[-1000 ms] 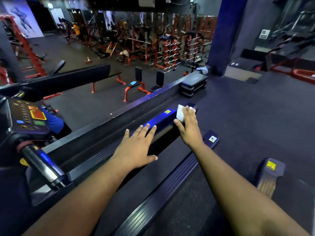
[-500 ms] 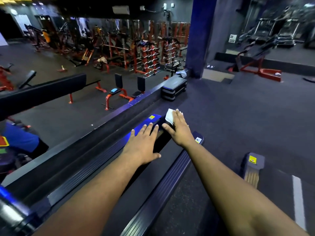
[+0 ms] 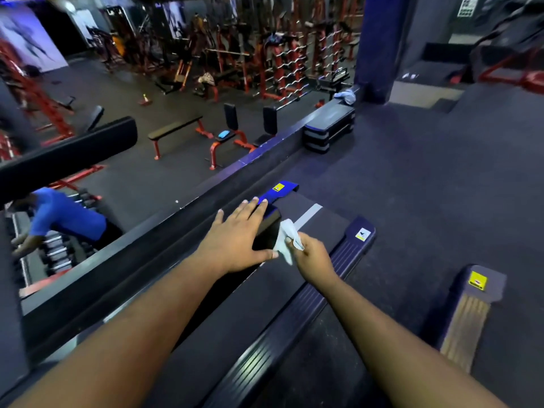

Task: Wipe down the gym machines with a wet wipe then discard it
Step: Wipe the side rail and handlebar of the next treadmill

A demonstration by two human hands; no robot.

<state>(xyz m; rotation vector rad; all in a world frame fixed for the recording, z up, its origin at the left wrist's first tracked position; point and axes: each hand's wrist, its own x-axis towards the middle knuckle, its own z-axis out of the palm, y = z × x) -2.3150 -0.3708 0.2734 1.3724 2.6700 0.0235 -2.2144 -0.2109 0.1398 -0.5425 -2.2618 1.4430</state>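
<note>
Commercial gym, treadmill deck (image 3: 309,231) underfoot, red weight benches (image 3: 176,129), racked barbells (image 3: 288,63), rubber flooring (image 3: 426,178)

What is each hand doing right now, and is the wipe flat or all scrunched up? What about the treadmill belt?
left hand: flat, fingers straight, resting on the treadmill's blue side rail.
right hand: fingers curled, pinching the wipe.
wet wipe: crumpled, lifted off the rail, hanging from the fingers.
treadmill belt: bare, nobody on it.
</note>
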